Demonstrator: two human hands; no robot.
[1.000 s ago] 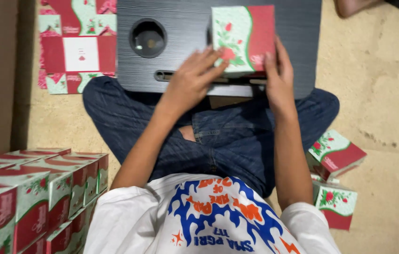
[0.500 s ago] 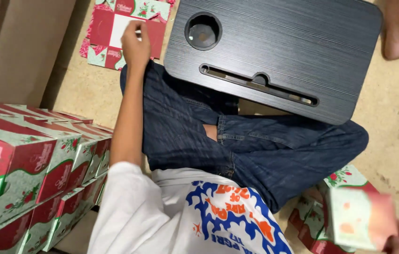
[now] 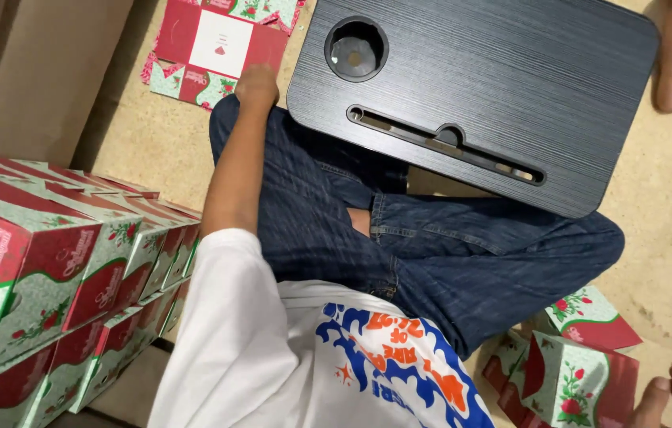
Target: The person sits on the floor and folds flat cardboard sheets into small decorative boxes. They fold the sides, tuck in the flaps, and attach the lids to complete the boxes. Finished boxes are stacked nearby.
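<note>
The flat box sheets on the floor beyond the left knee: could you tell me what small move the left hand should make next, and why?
Probably close the left hand on the top flat sheet and draw it back to the lap desk. That hand already rests at the sheet's near edge, the desk top is bare, and the right hand is down beside the folded boxes on the floor.

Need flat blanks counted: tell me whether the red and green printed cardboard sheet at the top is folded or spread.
Spread. The red and green printed cardboard sheet lies flat on the floor, panels and flaps opened out, with the left hand at its edge.
</note>
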